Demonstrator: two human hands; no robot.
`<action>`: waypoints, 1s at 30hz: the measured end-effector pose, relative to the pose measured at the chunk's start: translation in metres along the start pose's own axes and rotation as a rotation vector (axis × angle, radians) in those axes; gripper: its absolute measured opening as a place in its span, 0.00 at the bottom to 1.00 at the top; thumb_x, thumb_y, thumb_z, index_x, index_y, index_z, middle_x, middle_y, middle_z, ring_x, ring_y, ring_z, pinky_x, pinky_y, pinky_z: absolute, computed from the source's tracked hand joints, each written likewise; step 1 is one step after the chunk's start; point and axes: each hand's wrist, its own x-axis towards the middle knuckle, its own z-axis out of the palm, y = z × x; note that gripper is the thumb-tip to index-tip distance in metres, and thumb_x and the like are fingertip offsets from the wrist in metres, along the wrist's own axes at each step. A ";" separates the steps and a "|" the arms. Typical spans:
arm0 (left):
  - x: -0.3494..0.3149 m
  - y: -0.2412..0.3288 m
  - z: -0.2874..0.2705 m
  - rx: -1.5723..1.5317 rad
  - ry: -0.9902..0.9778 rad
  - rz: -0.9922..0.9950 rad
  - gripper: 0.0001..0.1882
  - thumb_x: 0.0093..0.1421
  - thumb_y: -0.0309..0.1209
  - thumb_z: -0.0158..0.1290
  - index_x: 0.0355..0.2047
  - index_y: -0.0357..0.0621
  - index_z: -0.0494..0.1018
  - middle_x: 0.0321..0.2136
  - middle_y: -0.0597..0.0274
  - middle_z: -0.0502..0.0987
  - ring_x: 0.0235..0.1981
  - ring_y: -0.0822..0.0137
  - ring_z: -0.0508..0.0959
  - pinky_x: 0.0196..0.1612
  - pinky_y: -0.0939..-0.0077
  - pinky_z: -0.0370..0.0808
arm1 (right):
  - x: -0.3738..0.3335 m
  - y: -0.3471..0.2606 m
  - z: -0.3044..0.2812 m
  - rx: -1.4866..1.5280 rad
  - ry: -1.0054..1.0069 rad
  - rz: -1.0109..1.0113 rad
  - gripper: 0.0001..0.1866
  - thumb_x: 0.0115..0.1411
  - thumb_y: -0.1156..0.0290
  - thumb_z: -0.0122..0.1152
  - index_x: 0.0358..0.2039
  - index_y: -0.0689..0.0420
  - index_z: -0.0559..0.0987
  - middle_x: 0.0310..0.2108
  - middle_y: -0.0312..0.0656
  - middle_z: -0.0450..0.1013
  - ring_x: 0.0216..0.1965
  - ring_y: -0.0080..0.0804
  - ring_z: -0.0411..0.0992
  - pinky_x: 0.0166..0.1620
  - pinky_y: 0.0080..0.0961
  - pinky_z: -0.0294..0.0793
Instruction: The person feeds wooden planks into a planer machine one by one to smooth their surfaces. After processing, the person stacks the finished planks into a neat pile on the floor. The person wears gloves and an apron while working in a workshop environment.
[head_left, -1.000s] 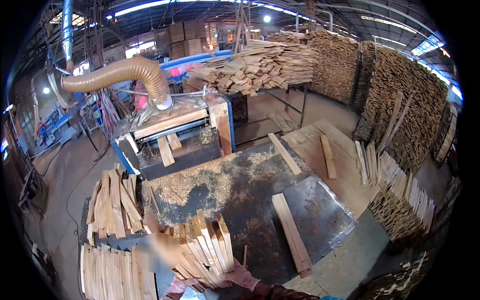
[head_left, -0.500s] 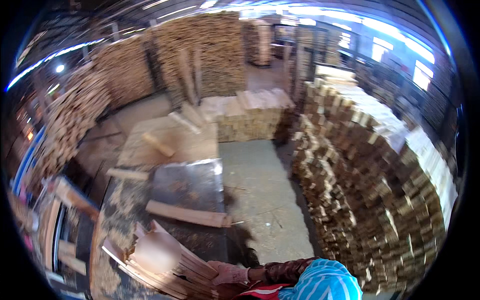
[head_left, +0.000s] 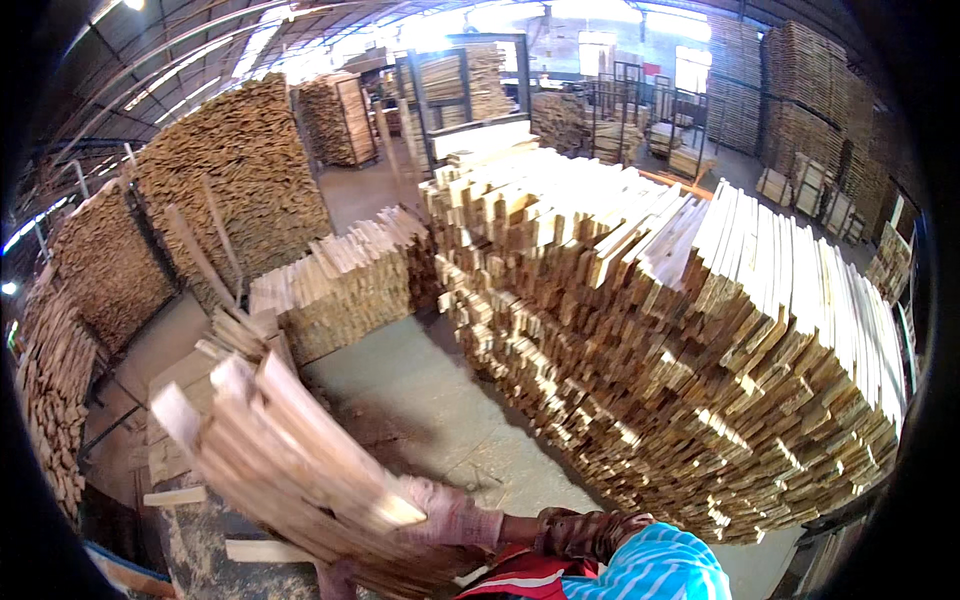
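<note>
A bundle of several long wooden boards [head_left: 290, 450] slants across the lower left, its far ends raised and smeared by motion. My right hand [head_left: 455, 515], in a pinkish work glove, is closed over the upper right side of the bundle near its close end. Under the lower edge of the boards, part of my left hand [head_left: 336, 578] shows, also gloved and pressed against the bundle. Most of its fingers are hidden behind the wood. Below the bundle, a loose board [head_left: 268, 552] lies on the sawdust-strewn worktable [head_left: 195, 535].
A long, high stack of boards [head_left: 620, 360] fills the right side, pale ends facing me. A lower stack [head_left: 345, 300] stands ahead, beyond a strip of concrete floor [head_left: 450, 420]. Tall lumber piles [head_left: 235, 180] rise at the far left. Another short board [head_left: 175, 497] rests on the table.
The view has swung right, bringing the long stack into the middle. The bundle has come up off the worktable, held by my hands, with its far ends raised.
</note>
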 end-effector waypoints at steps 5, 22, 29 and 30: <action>0.140 0.052 0.099 -0.026 -0.380 0.164 0.30 0.58 0.42 0.57 0.55 0.36 0.68 0.30 0.62 0.75 0.34 0.63 0.78 0.36 0.68 0.78 | 0.021 -0.047 -0.137 -0.078 0.284 -0.016 0.52 0.53 0.45 0.68 0.67 0.61 0.54 0.58 0.61 0.63 0.59 0.56 0.64 0.62 0.38 0.64; 0.337 0.245 0.700 -0.097 -1.450 0.258 0.31 0.68 0.49 0.47 0.59 0.34 0.67 0.56 0.58 0.72 0.58 0.67 0.70 0.63 0.71 0.64 | -0.006 -0.130 -0.495 -0.138 1.164 0.040 0.17 0.65 0.60 0.58 0.44 0.61 0.78 0.34 0.41 0.76 0.36 0.29 0.76 0.42 0.27 0.79; 0.375 0.167 0.900 0.129 -1.467 0.715 0.41 0.65 0.54 0.50 0.63 0.29 0.55 0.60 0.45 0.66 0.63 0.60 0.63 0.65 0.68 0.59 | -0.026 -0.101 -0.564 -1.017 1.178 0.866 0.32 0.65 0.40 0.47 0.46 0.58 0.79 0.40 0.44 0.78 0.38 0.35 0.77 0.52 0.40 0.74; 0.369 0.165 0.901 0.082 -1.465 0.584 0.38 0.66 0.52 0.50 0.61 0.31 0.59 0.58 0.48 0.68 0.60 0.62 0.65 0.63 0.69 0.61 | -0.010 -0.124 -0.528 -1.212 0.996 0.867 0.31 0.66 0.41 0.47 0.52 0.56 0.76 0.45 0.44 0.76 0.41 0.35 0.77 0.50 0.36 0.77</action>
